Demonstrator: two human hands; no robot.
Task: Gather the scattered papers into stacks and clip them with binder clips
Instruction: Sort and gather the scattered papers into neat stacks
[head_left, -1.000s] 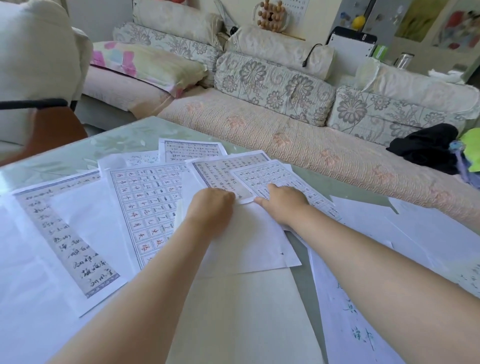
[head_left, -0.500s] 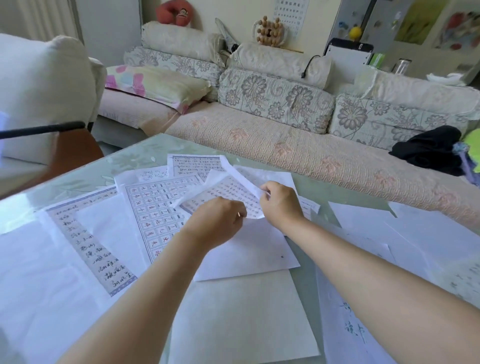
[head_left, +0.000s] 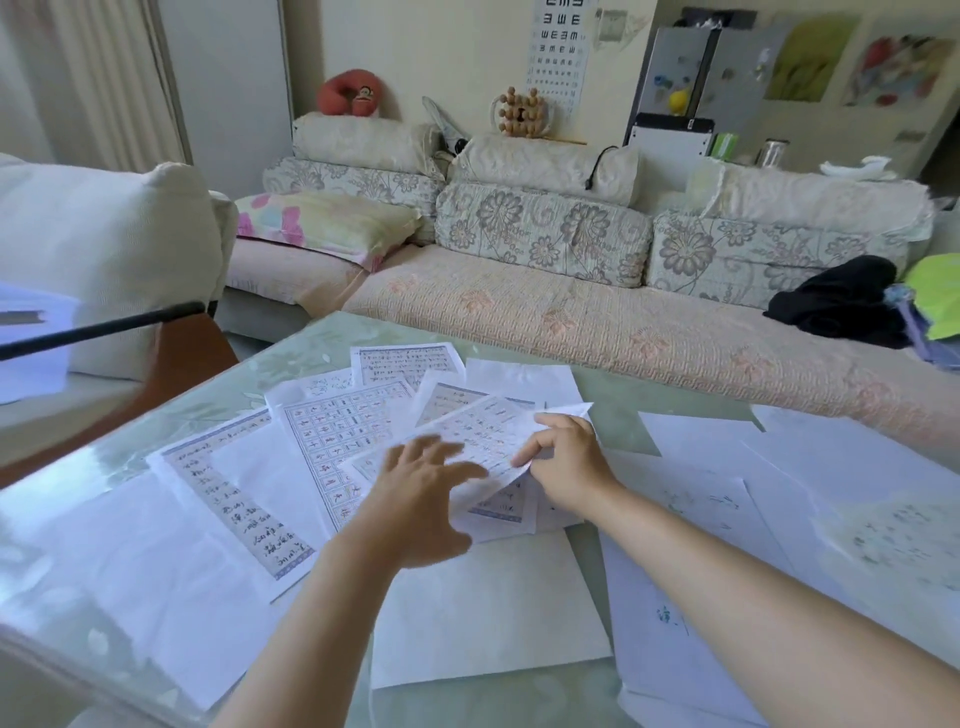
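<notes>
Several printed and blank paper sheets lie scattered over a glass table (head_left: 613, 410). My right hand (head_left: 563, 470) pinches the near edge of a printed sheet (head_left: 483, 431) and lifts it off the pile in the middle. My left hand (head_left: 421, 499) hovers blurred just left of that sheet, fingers spread, holding nothing. A gridded practice sheet (head_left: 332, 436) lies flat to the left, and a long sheet with written characters (head_left: 228, 499) lies further left. No binder clip is in view.
Blank sheets (head_left: 483, 608) lie at the table's near side and more sheets (head_left: 779, 467) cover the right. A floral sofa (head_left: 545, 239) runs behind the table. An armchair (head_left: 98, 249) and a black rod (head_left: 98, 327) are at the left.
My right hand has raised the printed sheet and drawn it toward me. My left hand has let go of the papers and opened. The camera has tilted up, showing more of the room.
</notes>
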